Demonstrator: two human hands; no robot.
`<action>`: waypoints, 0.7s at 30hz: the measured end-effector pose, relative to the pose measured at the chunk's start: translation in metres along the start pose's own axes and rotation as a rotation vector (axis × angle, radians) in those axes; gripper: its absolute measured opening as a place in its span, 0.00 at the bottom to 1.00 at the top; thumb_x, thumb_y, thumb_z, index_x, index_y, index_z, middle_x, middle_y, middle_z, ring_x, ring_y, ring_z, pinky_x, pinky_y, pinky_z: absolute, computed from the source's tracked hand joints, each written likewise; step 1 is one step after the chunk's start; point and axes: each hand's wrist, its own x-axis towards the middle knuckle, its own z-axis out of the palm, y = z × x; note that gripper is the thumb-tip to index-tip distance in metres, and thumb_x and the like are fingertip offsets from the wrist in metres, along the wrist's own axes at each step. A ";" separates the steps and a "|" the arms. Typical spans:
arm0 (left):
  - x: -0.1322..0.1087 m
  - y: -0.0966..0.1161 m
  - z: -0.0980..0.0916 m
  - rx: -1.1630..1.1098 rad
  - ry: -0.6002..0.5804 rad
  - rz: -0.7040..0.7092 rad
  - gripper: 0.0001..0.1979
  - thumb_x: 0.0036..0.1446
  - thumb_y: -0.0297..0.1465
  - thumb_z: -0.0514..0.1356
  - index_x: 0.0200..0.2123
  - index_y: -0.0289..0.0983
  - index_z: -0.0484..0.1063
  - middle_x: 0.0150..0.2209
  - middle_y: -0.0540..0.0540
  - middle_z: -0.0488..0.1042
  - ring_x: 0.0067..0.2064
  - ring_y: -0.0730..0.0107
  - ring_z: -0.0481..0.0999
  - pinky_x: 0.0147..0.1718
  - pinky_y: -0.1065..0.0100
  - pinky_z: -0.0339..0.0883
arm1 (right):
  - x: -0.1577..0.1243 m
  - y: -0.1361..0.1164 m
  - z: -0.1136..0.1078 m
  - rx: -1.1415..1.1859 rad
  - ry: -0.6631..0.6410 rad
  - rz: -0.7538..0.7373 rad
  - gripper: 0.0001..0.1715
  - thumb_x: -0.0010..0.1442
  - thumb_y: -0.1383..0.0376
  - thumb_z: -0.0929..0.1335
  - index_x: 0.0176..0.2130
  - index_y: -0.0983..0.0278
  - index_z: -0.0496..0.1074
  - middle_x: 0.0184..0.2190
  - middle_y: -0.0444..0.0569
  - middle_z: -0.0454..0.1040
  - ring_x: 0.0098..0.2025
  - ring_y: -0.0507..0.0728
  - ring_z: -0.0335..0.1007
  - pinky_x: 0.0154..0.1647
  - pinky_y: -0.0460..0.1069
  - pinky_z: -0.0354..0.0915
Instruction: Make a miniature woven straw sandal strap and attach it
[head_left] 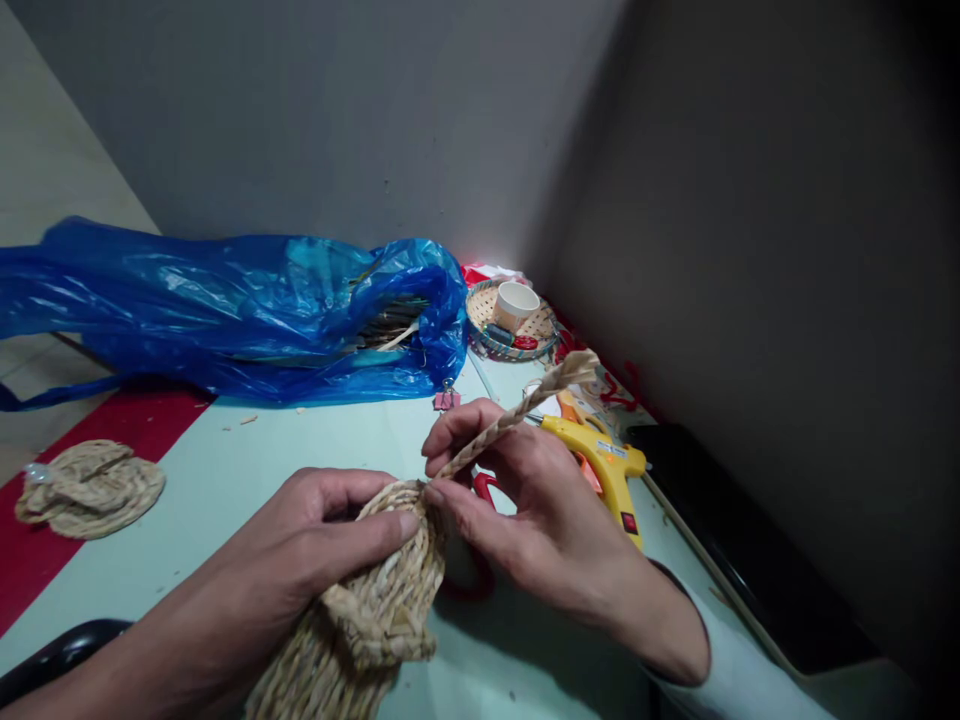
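My left hand grips a woven straw piece made of braided plant-fibre cord, its thumb pressed on the upper face. The piece is tilted over the table, and its lower part runs out of the frame. At its top edge my right hand pinches a twisted straw cord between thumb and fingers. The cord's frayed free end points up and to the right. Below my right hand, partly hidden, are red-handled scissors. Beside that hand lies a yellow glue gun.
A blue plastic bag of plant strands lies along the back. Right of it stands a shallow basket with a white cup. A pink binder clip is nearby. Another woven piece sits left, a black flat object right.
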 end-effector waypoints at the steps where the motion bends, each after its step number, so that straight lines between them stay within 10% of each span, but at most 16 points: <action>1: 0.001 0.000 0.000 0.006 -0.012 -0.001 0.09 0.48 0.33 0.68 0.35 0.38 0.83 0.29 0.47 0.80 0.33 0.62 0.76 0.32 0.68 0.69 | 0.000 0.000 0.001 -0.015 0.006 -0.008 0.06 0.64 0.71 0.67 0.40 0.62 0.67 0.38 0.46 0.71 0.38 0.53 0.70 0.42 0.49 0.68; 21: 0.007 -0.001 -0.003 -0.164 0.072 0.106 0.07 0.43 0.26 0.69 0.19 0.35 0.73 0.21 0.52 0.70 0.24 0.73 0.67 0.24 0.74 0.59 | -0.007 -0.007 0.015 -0.219 -0.094 -0.321 0.11 0.66 0.76 0.63 0.47 0.68 0.69 0.40 0.53 0.77 0.41 0.56 0.67 0.46 0.52 0.66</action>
